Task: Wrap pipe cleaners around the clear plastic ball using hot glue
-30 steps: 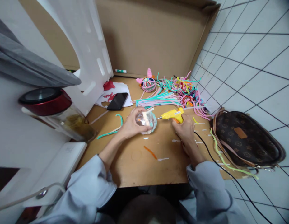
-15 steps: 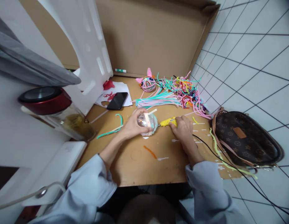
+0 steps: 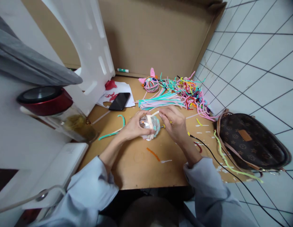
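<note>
A clear round ball (image 3: 144, 121), partly covered with pale and mint strips, is gripped in my left hand (image 3: 134, 126) above the table. A white strip (image 3: 155, 113) sticks out from its top. The thumb and fingertips of my right hand (image 3: 174, 122) pinch the free end of that strip. Beneath my right hand lies a yellow glue gun, mostly hidden, its tip (image 3: 163, 126) pointing at the ball and its black cable (image 3: 209, 151) running off to the lower right.
Behind are pink and mint pipe cleaners (image 3: 160, 101), a tangled pile (image 3: 189, 88) and a decorated ball with pink ears (image 3: 151, 84). A phone (image 3: 120, 101) and glass bottle (image 3: 77, 124) stand left; a brown bag (image 3: 252, 142) lies right. An orange piece (image 3: 153, 154) lies in front.
My right hand has left the yellow glue gun and moved left and up to the strip's end. A dark red piece now shows beside my right wrist. My left hand still holds the ball.
</note>
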Tool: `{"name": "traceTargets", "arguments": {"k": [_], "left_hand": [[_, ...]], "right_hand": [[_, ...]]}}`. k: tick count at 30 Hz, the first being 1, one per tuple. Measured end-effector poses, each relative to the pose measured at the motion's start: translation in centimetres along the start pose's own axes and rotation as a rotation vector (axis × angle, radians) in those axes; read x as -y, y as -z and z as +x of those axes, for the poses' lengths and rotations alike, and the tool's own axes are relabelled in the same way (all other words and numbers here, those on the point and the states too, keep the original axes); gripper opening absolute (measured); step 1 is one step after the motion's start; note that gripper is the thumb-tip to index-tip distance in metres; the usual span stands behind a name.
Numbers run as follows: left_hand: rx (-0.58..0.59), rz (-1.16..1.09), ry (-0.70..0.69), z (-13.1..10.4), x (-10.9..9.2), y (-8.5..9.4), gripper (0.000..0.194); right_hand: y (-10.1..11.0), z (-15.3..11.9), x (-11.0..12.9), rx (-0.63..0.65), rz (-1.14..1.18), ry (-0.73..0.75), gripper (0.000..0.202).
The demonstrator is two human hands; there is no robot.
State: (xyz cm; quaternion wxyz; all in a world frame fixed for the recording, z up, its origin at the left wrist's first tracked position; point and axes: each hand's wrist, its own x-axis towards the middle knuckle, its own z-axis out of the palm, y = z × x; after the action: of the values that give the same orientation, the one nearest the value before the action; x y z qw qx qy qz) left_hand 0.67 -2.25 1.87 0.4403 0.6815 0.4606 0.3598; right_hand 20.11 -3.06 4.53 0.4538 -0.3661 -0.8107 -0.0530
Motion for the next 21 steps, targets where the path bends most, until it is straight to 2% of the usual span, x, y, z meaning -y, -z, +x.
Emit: {"name": "traceTargets", "arguments": {"k": [6, 17, 21], "left_hand": [[0.019, 0.031, -0.008, -0.1, -0.4, 0.0, 0.071], [0.024, 0.022, 0.001, -0.1, -0.5, -0.1, 0.072], [0.017, 0.008, -0.014, 0.0, -0.4, -0.1, 0.071]], "right_hand": [[-0.2, -0.9, 0.3, -0.026, 0.060, 0.021, 0.022], [-0.4, -1.2, 0.9, 0.014, -0.041, 0.088, 0.015], [-0.3, -1.2, 1.2, 0.037, -0.019, 0.039, 0.013]]}}
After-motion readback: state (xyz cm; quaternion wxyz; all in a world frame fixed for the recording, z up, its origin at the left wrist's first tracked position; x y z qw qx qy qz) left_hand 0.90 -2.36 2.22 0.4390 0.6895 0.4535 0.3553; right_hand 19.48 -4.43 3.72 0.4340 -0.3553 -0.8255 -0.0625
